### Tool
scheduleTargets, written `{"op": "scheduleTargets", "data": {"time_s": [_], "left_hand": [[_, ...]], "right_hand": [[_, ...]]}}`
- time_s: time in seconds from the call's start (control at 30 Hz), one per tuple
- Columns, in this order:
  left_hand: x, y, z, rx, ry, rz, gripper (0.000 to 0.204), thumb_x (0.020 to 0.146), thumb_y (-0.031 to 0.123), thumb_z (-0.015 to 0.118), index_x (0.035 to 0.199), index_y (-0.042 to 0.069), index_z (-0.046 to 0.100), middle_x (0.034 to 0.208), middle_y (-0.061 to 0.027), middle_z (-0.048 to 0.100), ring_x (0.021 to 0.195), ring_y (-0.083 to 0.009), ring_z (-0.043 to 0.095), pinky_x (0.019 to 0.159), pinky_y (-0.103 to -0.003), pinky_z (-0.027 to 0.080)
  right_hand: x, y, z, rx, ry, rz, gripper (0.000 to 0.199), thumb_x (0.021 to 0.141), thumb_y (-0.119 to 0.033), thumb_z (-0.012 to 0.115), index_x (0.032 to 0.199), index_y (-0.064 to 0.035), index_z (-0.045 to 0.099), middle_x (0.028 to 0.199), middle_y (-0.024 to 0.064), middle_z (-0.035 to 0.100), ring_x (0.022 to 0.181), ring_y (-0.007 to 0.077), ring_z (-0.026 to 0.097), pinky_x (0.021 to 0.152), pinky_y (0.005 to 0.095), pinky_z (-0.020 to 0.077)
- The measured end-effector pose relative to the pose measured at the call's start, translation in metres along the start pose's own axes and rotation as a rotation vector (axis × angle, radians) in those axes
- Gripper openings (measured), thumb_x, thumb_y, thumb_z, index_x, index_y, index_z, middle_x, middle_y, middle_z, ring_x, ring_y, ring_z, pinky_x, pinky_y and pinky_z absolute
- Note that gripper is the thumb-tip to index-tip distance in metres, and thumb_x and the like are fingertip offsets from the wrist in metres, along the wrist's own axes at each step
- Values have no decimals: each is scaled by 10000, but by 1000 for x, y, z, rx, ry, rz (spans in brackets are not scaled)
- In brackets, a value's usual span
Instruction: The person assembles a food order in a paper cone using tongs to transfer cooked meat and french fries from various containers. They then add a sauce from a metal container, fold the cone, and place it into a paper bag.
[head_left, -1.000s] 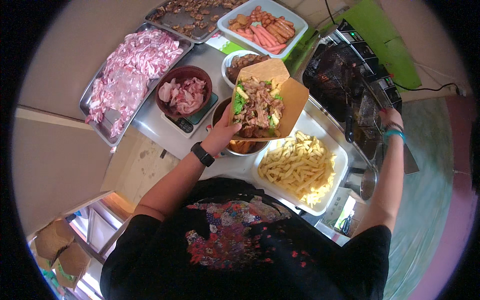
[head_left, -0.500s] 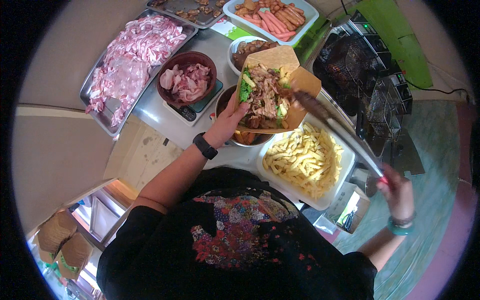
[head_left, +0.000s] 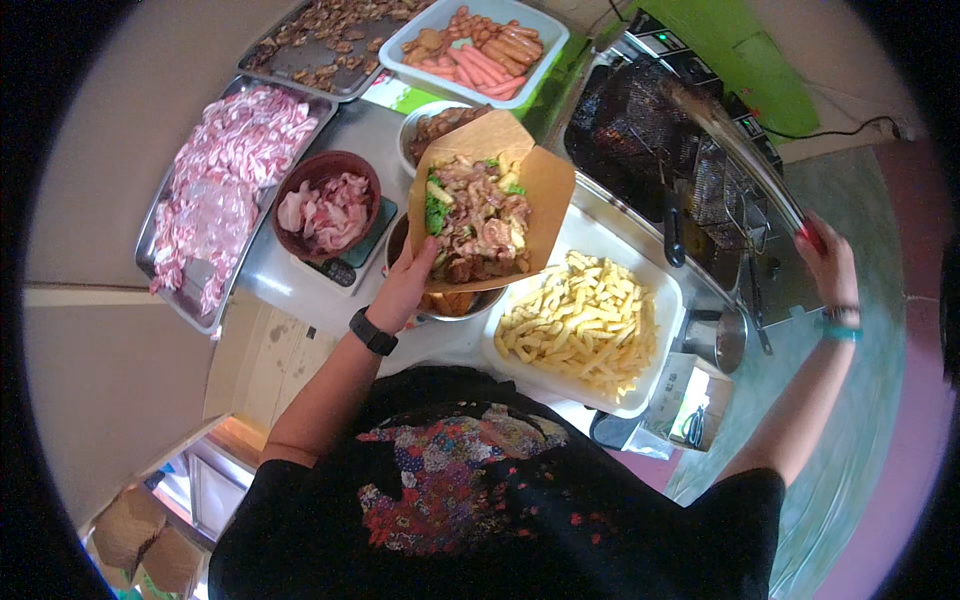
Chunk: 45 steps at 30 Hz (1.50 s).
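My left hand [head_left: 403, 290] is closed around the near left side of an open kraft-paper takeaway box [head_left: 552, 205]. Cooked sliced meat [head_left: 482, 215], some fries and green lettuce fill the box. It is held above a round metal pot [head_left: 460, 305], which it partly hides. Out to the right, my right hand [head_left: 828, 268] grips the red-marked handle of long metal tongs [head_left: 755, 160]. Their far end, blurred, is over the fryer baskets [head_left: 650, 110]. A white tub of pale fries [head_left: 580, 325] sits between my hands, close to my body.
Raw sliced meat lies on a steel tray [head_left: 240, 190] at left, beside a brown bowl of meat [head_left: 328, 215] on a scale [head_left: 345, 272]. Farther back are a tray of browned pieces [head_left: 320, 45] and a tub of sausages [head_left: 480, 55]. A metal pan [head_left: 715, 340] stands right of the fries.
The tongs have left the takeaway box and swung right and away to the fryer, my right hand rising with them. The view has shifted; my left hand still holds the box.
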<state>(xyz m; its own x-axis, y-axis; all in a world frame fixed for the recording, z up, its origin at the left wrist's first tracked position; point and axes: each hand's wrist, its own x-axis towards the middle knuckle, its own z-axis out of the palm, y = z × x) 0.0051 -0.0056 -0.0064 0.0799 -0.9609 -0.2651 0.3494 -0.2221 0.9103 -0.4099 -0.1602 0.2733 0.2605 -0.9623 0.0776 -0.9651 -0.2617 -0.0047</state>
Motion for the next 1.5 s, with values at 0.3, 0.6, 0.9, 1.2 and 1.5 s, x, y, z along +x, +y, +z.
{"op": "scheduleTargets", "data": {"time_s": [0.3, 0.6, 0.9, 1.2, 1.5], "left_hand": [[3, -7, -6, 114, 16, -1, 526, 916, 348, 390, 1311, 22, 268, 1225, -66, 421, 1121, -137, 376, 960, -254, 273], [2, -6, -7, 139, -5, 4, 522, 914, 339, 396, 1298, 6, 278, 1240, -79, 418, 1136, -156, 378, 961, -263, 276], [0, -3, -4, 129, 30, -31, 504, 913, 318, 408, 1300, 20, 282, 1226, -66, 431, 1120, -144, 388, 952, -256, 284], [3, -9, -10, 80, -16, 9, 510, 920, 303, 394, 1311, 9, 251, 1248, -81, 405, 1142, -147, 366, 961, -264, 277], [11, -19, -8, 134, 15, 105, 496, 902, 346, 423, 1261, 9, 356, 1194, -60, 457, 1071, -141, 431, 918, -262, 336]], "right_hand": [[138, 47, 30, -408, -260, -284, 409, 618, -191, 670, 1009, -101, 590, 862, 136, 616, 799, 293, 591, 696, 365, 468], [200, 16, 47, -592, -336, -422, 303, 584, -176, 627, 873, -105, 575, 806, 125, 597, 789, 305, 574, 653, 402, 455], [225, 36, 69, -625, -451, -365, 301, 529, -223, 678, 782, -89, 585, 747, 98, 611, 740, 276, 583, 625, 406, 450], [207, 17, 61, -522, -514, -285, 466, 600, -238, 653, 1041, -109, 576, 955, 138, 604, 891, 307, 571, 769, 384, 465], [204, 68, 111, -653, -342, 11, 347, 639, -285, 649, 906, -72, 587, 885, 156, 605, 870, 320, 572, 758, 391, 461]]}}
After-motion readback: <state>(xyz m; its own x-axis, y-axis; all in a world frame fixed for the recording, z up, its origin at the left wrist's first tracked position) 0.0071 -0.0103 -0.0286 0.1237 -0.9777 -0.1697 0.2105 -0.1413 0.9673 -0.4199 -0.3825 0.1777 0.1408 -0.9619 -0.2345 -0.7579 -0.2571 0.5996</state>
